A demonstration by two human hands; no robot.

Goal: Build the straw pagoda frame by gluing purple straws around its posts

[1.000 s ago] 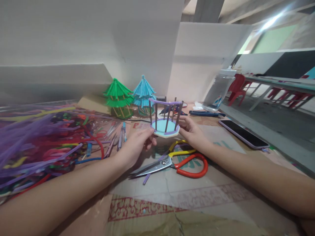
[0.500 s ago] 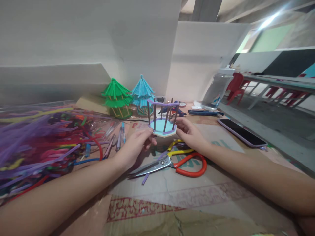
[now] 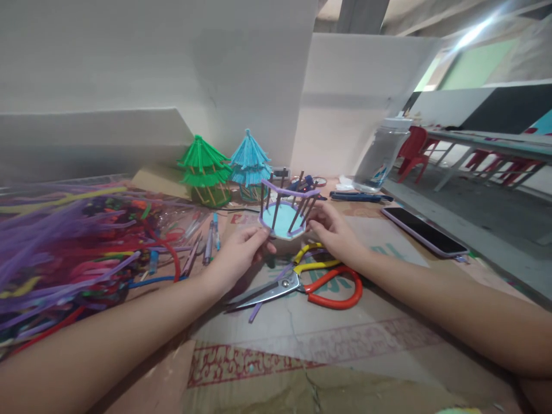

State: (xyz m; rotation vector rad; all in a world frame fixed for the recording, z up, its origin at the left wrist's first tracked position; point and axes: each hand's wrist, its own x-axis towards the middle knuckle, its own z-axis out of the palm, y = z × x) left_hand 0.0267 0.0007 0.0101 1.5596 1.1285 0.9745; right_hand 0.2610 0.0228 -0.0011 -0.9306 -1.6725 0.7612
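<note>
A small craft pavilion frame (image 3: 282,219) is held up between my hands, slightly tilted. It has a light blue base edged in purple, thin brown posts, and a purple strip along part of the top. My left hand (image 3: 246,244) pinches the left front edge of the base between thumb and fingers. At the right edge of the base is my right hand (image 3: 331,229), its fingers closed against it and partly hidden behind. Scissors (image 3: 284,283) with red and yellow handles lie below, across a thin purple strip (image 3: 255,312).
Green (image 3: 204,164) and blue (image 3: 250,158) model pavilions stand behind. Piled pipe cleaners (image 3: 64,241) cover the left, near several pens (image 3: 209,241). On the right are a phone (image 3: 425,232), a blue cutter (image 3: 361,197) and a clear bottle (image 3: 379,158). Cardboard (image 3: 345,351) covers the table.
The pavilion frame has turned and tipped a little between my hands, so its purple top strip now crosses the near side and its posts lean. Both hands stay in nearly the same place.
</note>
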